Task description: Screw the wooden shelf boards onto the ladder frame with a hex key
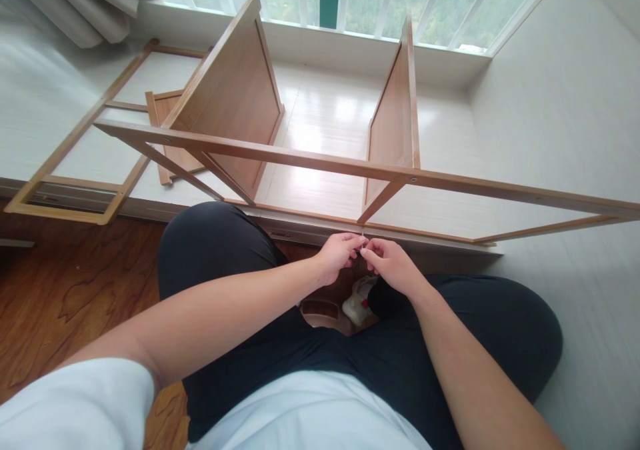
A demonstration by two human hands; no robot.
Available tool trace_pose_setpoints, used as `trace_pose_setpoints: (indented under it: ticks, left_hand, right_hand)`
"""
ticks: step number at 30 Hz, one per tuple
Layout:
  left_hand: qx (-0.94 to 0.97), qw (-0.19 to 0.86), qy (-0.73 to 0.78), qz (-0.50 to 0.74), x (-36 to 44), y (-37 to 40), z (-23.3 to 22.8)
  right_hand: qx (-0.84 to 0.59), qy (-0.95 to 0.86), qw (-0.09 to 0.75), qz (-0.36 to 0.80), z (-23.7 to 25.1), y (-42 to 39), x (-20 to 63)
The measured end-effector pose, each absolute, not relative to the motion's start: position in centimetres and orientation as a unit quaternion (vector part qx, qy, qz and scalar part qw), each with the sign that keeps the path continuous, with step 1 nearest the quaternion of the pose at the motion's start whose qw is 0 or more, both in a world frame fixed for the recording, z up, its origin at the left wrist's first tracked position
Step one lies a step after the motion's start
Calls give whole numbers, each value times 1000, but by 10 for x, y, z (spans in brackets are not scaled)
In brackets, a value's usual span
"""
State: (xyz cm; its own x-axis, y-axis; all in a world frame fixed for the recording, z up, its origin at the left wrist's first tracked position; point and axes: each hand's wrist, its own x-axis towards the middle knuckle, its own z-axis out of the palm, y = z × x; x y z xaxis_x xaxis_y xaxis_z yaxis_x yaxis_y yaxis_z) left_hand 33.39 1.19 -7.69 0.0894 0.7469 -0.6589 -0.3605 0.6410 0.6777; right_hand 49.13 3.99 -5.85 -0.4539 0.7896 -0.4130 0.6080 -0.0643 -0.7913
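Observation:
My left hand (340,255) and my right hand (387,260) meet just below the near lower rail of a wooden shelf frame (305,157). Fingers of both are closed, pinching a thin metal rod (363,242) that points up at the rail; it is too small to tell its kind. Two wooden panels, a left one (230,97) and a right one (395,110), stand upright across the frame. A screw head (413,179) shows in the upper rail, where the right panel joins it.
The frame rests on a white window ledge (320,103). At the left lie a loose open wooden frame (75,140) and a smaller wooden piece (167,103). Below my hands are a shoe (357,303) and a stool seat (320,313). A wall (560,103) bounds the right side.

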Motion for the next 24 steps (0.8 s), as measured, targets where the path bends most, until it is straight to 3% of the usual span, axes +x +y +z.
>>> trace_pose_setpoints:
  ticks: [9,24]
  left_hand:
    - [182,726,541,383,334,13,-76]
    - [172,726,549,377,334,15,-77]
  right_hand:
    - [-516,-765,105,370,-49,36,488]
    - [-529,-801,70,272,-48,34,483]
